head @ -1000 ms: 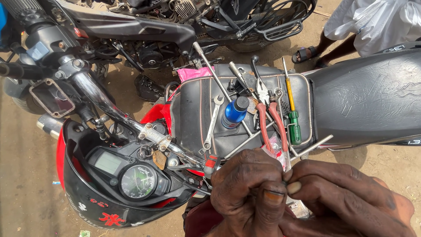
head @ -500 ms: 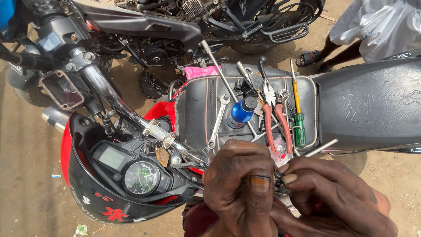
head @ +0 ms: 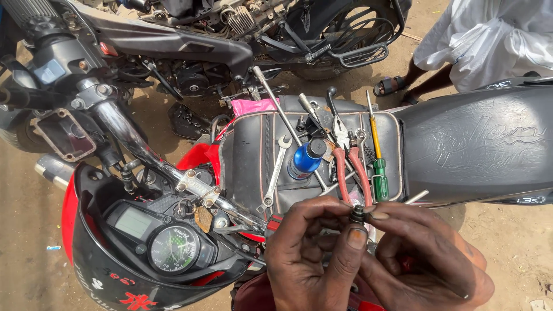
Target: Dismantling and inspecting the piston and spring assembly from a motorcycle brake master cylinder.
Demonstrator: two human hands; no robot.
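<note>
clearly both hands meet low in the view, just in front of the motorcycle tank. the left hand [head: 314, 253] curls nearly closed, thumb and fingertips pinching a small dark metal part [head: 358, 214]; the right hand [head: 423, 253] closes on the same part from the other side, so it sits steady between them, raised close to the eyes. behind, the padded tank cover [head: 247, 155] serves as a tray: red-handled pliers [head: 352, 167], a green-handled screwdriver [head: 377, 167], a spanner [head: 275, 173] and a blue can [head: 304, 161] lie within reach.
</note>
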